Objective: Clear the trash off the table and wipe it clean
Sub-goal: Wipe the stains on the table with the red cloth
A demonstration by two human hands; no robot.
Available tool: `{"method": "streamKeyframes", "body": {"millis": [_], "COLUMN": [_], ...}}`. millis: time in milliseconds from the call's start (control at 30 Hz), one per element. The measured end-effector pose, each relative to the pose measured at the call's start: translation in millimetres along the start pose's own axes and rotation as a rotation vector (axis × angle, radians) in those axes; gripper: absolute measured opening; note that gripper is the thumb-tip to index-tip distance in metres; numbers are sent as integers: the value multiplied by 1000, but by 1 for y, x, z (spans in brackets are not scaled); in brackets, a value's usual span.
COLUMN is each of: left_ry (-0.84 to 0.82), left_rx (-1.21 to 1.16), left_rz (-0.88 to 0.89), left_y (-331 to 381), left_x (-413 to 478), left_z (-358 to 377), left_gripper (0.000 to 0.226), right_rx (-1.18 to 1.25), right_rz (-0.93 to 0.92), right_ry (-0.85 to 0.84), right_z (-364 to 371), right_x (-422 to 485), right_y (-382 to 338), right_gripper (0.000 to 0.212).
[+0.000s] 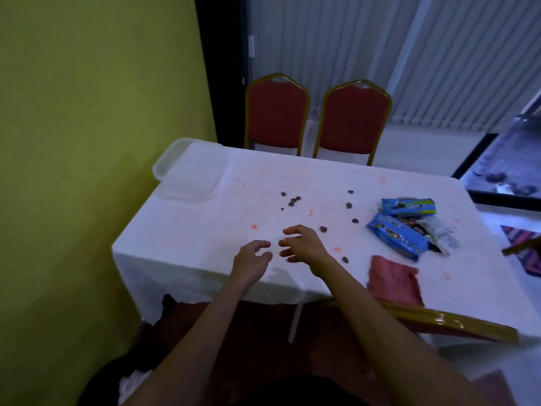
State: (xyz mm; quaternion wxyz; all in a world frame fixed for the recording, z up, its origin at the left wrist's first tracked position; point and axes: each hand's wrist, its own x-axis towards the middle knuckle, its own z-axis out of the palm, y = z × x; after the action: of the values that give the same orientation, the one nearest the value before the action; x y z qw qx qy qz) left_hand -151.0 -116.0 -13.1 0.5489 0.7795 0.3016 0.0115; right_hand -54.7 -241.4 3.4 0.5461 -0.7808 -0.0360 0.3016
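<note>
Head view: my left hand (pixel 248 262) and right hand (pixel 307 244) hover with fingers loosely curled, gripping nothing, fingertips nearly meeting. Dark crumbs (pixel 323 229) lie just beyond my right fingers, lumpy and brittle-looking. If I rake them carelessly, I judge they'd crush into the thin white table cover (pixel 181 244) or roll off the near edge. Well apart to the right of my fingers sit glossy, crinkly blue wrappers (pixel 398 237), torn open, which could spill more. A soft, nubbly red cloth (pixel 393 279) lies flat nearer me.

Single head-worn wide-angle view, looking forward and down, close over the tabletop (pixel 205 230)'s near edge toward the far chairs (pixel 316 118).
</note>
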Motion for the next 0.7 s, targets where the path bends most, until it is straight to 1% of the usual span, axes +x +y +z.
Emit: {"method": "streamKeyframes", "body": {"millis": [100, 233, 433, 700], "left_ry": [-54, -122, -190, -263], "left_rx": [0, 34, 126, 192], "left_rz": [29, 48, 73, 83], "left_y": [20, 36, 42, 54], "left_x": [10, 22, 46, 94], "left_z": [33, 64, 87, 89], "left_gripper": [29, 30, 30, 32], "right_rx": [23, 67, 155, 217], "right_rz": [39, 77, 119, 202], "right_ry": [62, 129, 162, 246], "right_z": [-39, -73, -88, -99], "right_x": [4, 6, 9, 31], "right_y": [7, 18, 23, 20], "right_gripper": [24, 25, 22, 22]}}
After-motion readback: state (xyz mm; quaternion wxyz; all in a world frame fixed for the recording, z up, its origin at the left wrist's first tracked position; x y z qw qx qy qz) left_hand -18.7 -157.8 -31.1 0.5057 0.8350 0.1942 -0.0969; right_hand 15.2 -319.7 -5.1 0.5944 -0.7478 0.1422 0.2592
